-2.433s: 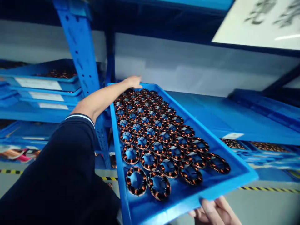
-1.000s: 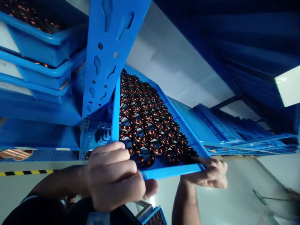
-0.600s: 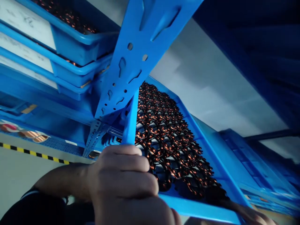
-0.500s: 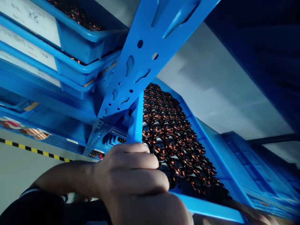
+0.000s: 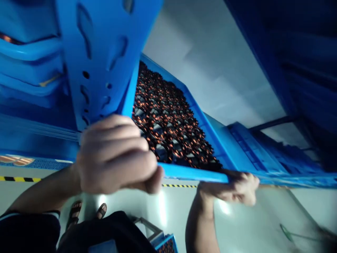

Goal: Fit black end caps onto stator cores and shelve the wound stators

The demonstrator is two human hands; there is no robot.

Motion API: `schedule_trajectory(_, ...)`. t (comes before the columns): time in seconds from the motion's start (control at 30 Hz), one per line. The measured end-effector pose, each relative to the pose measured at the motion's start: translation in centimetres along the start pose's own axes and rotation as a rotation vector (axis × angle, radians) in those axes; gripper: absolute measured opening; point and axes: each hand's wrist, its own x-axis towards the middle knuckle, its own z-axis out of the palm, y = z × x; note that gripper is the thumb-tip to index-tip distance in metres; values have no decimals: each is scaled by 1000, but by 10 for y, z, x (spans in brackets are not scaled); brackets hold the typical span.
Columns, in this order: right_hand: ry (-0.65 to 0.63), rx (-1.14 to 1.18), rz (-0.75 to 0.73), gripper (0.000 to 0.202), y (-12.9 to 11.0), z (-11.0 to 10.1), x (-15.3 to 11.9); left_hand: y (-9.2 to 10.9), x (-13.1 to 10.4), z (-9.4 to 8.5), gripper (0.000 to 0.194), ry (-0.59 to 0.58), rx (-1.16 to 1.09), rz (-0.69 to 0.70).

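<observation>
Blue tray [image 5: 195, 173] of copper-wound rings [image 5: 168, 123], left fingers [image 5: 131, 154] and right fingers [image 5: 243, 186] clamped on its rim

The left sleeve [image 5: 30, 232] is very dark, near black, short enough to bare the forearm, with a thin pale stripe [image 5: 50, 213] along its hem. Both the left hand [image 5: 116, 154] and the right hand [image 5: 234, 189] are ungloved, and the lower clothing [image 5: 123, 232] is equally dark, carrying a blurred blue patch [image 5: 104, 247] at the bottom. On the feet are dark, strappy open sandals [image 5: 101, 210].
</observation>
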Motion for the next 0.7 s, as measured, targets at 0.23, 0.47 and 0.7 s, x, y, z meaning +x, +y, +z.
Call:
schedule_trajectory(0.23, -246, -40, -246, 57, 29, 52, -13, -50, 4, 64, 39, 168, 531, -113)
schedule_trajectory(0.47, -367, -111, -241, 65, 30, 83, -30, -93, -15, 99, 50, 117, 442, -325)
schedule_trajectory(0.7, -427, -69, -176, 72, 32, 82, -36, -80, -18, 96, 79, 206, 705, -260)
